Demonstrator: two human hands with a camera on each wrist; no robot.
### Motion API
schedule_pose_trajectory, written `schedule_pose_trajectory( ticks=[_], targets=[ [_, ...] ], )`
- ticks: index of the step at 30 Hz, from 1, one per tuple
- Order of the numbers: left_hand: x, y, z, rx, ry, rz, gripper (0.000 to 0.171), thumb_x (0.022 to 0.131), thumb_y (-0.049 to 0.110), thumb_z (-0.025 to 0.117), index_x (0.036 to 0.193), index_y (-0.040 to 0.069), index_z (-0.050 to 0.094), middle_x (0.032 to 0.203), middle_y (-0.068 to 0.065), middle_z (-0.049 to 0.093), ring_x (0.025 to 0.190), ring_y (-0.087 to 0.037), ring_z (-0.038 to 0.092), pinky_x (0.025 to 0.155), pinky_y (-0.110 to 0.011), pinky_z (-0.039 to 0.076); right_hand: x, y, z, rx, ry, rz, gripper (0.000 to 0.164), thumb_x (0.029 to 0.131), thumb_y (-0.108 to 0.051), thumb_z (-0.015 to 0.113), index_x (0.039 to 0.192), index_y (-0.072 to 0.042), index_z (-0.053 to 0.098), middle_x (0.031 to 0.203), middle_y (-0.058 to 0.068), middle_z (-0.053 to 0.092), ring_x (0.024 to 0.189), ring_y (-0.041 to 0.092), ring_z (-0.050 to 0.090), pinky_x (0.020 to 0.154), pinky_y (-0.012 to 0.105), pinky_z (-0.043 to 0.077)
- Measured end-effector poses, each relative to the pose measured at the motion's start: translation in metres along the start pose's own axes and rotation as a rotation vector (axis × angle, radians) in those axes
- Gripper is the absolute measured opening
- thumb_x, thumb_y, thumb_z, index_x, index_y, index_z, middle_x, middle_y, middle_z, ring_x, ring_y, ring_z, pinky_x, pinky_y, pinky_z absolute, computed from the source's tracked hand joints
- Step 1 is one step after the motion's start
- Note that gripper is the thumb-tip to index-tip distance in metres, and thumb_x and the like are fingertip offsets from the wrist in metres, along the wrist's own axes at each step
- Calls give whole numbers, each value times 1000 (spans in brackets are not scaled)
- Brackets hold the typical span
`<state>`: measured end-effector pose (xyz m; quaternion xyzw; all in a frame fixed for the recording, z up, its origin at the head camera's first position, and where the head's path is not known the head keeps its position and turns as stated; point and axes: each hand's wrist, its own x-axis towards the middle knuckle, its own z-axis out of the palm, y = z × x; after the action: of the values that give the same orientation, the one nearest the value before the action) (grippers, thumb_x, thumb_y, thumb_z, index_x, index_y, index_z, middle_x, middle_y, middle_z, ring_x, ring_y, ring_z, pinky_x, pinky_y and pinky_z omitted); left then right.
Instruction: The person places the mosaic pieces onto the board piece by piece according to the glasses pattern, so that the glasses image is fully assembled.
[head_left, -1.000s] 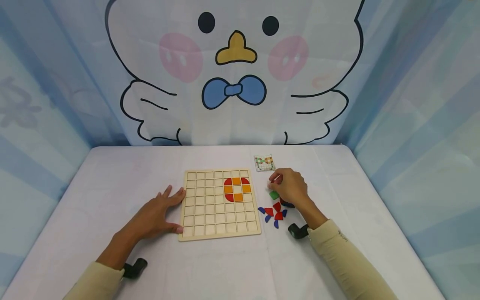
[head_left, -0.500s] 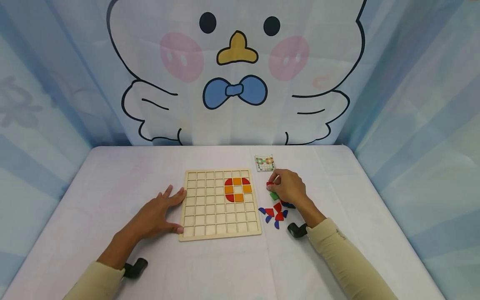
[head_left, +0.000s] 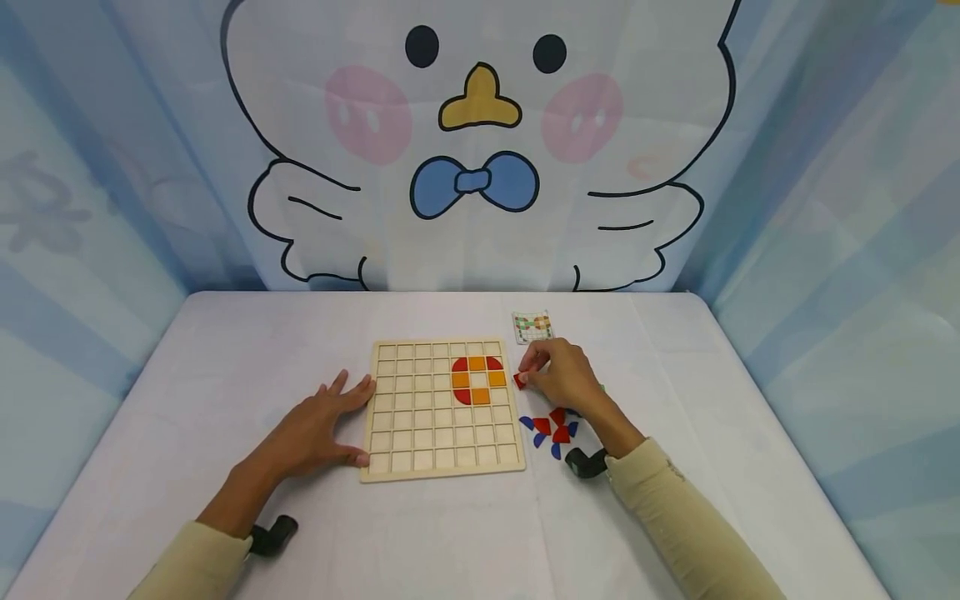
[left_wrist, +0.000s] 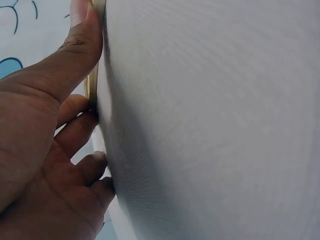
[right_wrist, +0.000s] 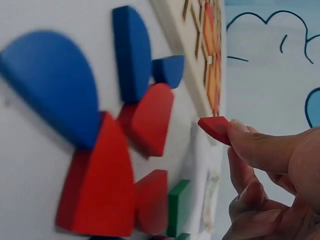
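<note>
My right hand (head_left: 561, 375) pinches a red quarter-round tile (right_wrist: 215, 128) between thumb and fingers, just off the right edge of the wooden grid board (head_left: 420, 417). On the board's upper right, red rounded tiles (head_left: 460, 364) and orange square tiles (head_left: 481, 397) form a ring around one bare cell; its lower-right corner cell holds no tile. At the board's left edge, my left hand (head_left: 311, 429) rests with fingers spread, thumb and forefinger touching the wooden rim. In the left wrist view the thumb (left_wrist: 82, 45) lies against that rim.
Loose red tiles (head_left: 561, 434) and blue half-round tiles (head_left: 556, 451) lie right of the board, below my right hand. Green tiles (right_wrist: 178, 207) are partly hidden behind that hand. A small pattern card (head_left: 531, 325) lies beyond it. A printed curtain stands behind the table.
My right hand has picked up the red tile from near the green pieces and carried it left toward the board. My left hand stays at the board's edge.
</note>
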<state>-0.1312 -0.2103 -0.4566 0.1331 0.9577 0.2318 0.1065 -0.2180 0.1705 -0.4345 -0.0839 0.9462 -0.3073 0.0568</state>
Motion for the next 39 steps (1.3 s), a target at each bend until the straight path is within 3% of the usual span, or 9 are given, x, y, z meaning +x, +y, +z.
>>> schedule_pose_trajectory(
  ticks=[9,19,26,39],
  targets=[
    [2,-1,2,3,3,-2,119,69,47,97,166,15,35,172,-21,31,154,-63,25,121,-75,30,-7,-15,11,76,-30,31,12,93,-19,85,87,-22,74,85,0,70,86,21,60,71,32,48],
    [2,-1,2,-1,-2,3,119,70,46,97,166,15,35,172,-18,32,155,-61,25,122,-74,30,-10,-20,28,44,-27,56,16,92,-23,86,83,-19,73,77,0,66,67,19,59,58,29,45],
    [2,-1,2,0,-5,1,119,70,47,97,167,16,35,173,-19,31,156,-61,24,122,-74,30,-13,-26,30,-25,-47,77,17,93,-24,84,82,-20,72,76,-2,67,68,17,61,59,28,48],
    [1,1,0,-3,-1,4,118,70,46,97,166,14,36,172,-21,32,153,-64,26,121,-75,31,-17,-18,16,48,-39,91,9,93,-22,84,91,-19,76,85,2,68,72,20,60,58,29,49]
  ],
)
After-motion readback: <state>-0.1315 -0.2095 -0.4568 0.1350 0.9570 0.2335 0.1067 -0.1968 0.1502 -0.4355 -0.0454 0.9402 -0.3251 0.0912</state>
